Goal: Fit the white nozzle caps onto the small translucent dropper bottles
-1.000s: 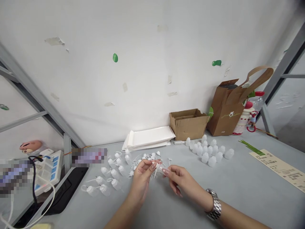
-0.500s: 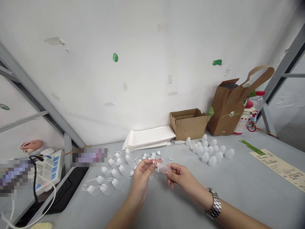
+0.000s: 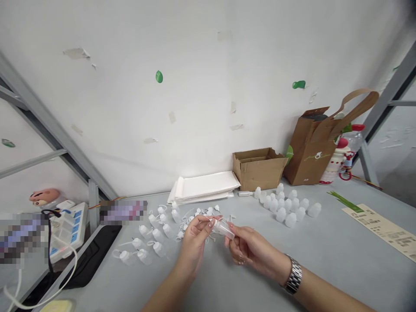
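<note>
My left hand [image 3: 194,239] pinches the cap end of a small translucent plastic bottle [image 3: 222,229], which lies tilted in front of me. At the bottle's lower end is my right hand [image 3: 251,247], with its thumb against the side and the other fingers curled below. Behind my hands lies a loose heap of white caps with strap loops [image 3: 199,212], partly hidden by the left hand. Several capped bottles [image 3: 143,255] stand to the left, their straps sticking out. To the right are several frosted bottles [image 3: 290,219] without visible caps.
White packets [image 3: 206,184] lie against the wall beside an open cardboard box [image 3: 261,171]. A brown paper bag [image 3: 308,151] stands at the right, near a printed card strip [image 3: 380,227]. At the left are a black phone-like slab [image 3: 92,258] and a power strip [image 3: 69,234].
My right hand has shifted its grip toward the bottle's end, its fingers now more curled, so more of the bottle shows. My left hand keeps its pinch.
</note>
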The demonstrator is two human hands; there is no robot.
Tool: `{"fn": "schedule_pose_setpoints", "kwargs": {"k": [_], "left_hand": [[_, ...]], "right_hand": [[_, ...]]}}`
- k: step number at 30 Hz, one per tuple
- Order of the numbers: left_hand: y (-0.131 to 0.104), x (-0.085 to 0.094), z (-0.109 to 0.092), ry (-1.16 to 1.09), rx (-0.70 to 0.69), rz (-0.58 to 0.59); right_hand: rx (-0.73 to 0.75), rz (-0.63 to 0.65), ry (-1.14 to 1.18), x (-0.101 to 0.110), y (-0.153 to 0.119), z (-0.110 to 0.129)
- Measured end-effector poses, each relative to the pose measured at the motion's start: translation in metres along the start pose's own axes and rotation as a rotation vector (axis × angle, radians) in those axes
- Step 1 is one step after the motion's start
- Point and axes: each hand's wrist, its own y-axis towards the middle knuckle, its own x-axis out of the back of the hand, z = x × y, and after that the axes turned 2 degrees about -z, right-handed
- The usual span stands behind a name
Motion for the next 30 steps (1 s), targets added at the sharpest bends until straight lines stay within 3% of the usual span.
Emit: {"fn": "schedule_pose_setpoints", "kwargs": {"k": [12,23,30], "left_hand": [[0.0021,0.0044,0.0093,0.017,-0.035,-0.042],[0.0008,0.0008,0.0054,0.029,-0.028,-0.054],[0.0012,0.0029,0.0068,0.075,-0.051,-0.091]], "right_hand": [[0.080,-0.233,-0.130,-0.0026,-0.0017,0.0022],[-0.011,-0.146,-0.174,-0.0029,-0.0001,-0.0003],[0.019,-0.213,-0.191,-0.0031,-0.0006,-0.0003]]}}
